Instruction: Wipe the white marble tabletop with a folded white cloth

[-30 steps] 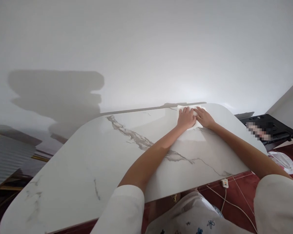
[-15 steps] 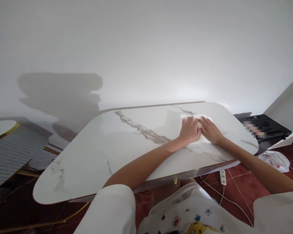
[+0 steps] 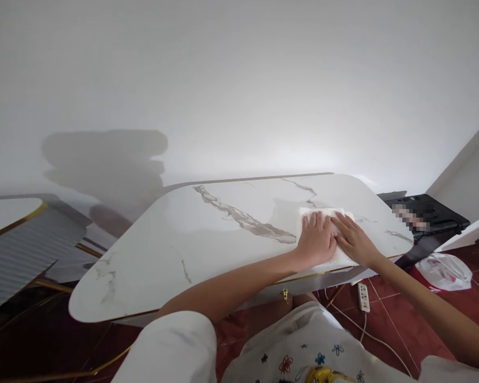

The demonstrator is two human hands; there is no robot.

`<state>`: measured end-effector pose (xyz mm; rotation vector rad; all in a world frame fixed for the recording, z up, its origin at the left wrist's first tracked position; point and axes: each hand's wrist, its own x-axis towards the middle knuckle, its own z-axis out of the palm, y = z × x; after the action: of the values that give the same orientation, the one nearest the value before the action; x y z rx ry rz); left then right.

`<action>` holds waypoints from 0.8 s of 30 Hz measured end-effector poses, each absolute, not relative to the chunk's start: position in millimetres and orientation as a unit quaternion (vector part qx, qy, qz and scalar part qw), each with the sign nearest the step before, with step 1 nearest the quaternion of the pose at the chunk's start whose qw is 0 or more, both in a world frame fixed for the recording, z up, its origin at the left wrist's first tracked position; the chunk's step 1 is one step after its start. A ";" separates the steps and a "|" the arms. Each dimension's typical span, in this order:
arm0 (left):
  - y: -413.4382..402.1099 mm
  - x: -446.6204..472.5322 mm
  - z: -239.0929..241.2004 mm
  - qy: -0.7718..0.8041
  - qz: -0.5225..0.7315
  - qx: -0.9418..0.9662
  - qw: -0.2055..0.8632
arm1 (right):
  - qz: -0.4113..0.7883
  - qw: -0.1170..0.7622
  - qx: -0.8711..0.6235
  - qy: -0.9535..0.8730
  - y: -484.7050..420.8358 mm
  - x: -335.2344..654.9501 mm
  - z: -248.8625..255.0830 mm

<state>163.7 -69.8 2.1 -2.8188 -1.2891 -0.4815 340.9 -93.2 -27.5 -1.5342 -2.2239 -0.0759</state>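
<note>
A folded white cloth (image 3: 306,218) lies on the right part of a white marbled tabletop (image 3: 151,255), close to its front edge. My left hand (image 3: 316,238) presses flat on the cloth with its fingers stretched forward. Beside it, my right hand (image 3: 355,239) also lies flat on the cloth, its fingers pointing to the upper left. The thumbs meet or nearly meet in the middle. Neither hand is closed around the cloth. Much of the cloth is hidden under both hands. A small gold fitting (image 3: 285,295) shows on the table's front below the edge.
Behind the table rises a white wall (image 3: 239,90). To the left stands a second white top with gold trim (image 3: 14,213). A black case (image 3: 443,213), a plastic bag (image 3: 445,271) and a power strip with cord (image 3: 363,298) are at the right, over red floor tiles.
Both hands and the cloth have slid across the tabletop toward its front edge. The view has also shifted slightly.
</note>
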 end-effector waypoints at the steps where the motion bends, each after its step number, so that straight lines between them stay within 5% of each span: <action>1: -70.5 165.6 2.8 -0.409 -0.153 -0.900 0.000 | -0.022 0.220 -0.552 -0.804 -94.1 343.2 -26.0; 24: 46.2 209.2 5.3 -0.391 -0.182 -0.902 -0.025 | -0.018 0.254 -0.621 -0.741 22.5 380.0 -25.0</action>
<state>209.2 46.2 5.3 -2.8806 -1.2480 -0.5801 380.0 22.5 -25.0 -1.6878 -2.0133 -0.0476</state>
